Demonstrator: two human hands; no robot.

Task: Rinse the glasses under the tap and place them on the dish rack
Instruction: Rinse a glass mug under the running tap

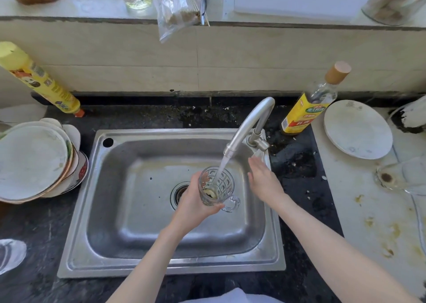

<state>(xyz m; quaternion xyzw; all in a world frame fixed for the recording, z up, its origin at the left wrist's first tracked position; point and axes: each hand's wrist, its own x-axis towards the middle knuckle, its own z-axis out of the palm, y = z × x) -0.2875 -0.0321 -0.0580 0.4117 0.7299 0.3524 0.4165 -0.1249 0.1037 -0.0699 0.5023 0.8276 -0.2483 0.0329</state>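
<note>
Rinsing a glass mug under the running tap.

The left hand [196, 204] grips the mug [216, 186] over the sink [161, 269], water [221, 168] streaming in; the right hand [264, 180] hovers, fingers relaxed, near the tap [249, 123]. Racking seems undone; no rack clearly visible.

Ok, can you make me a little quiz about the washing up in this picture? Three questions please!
1. True or false: water from the tap is running into the glass mug.
2. Which hand grips the mug: A) left hand, B) right hand, C) both?
3. Fill in: the stack of plates sits to the ___ of the sink.

Key
1. True: the stream falls straight into the mug's open top.
2. A: the left hand's fingers wrap the mug; the right hand is open beside the tap, holding nothing.
3. Left.
</note>
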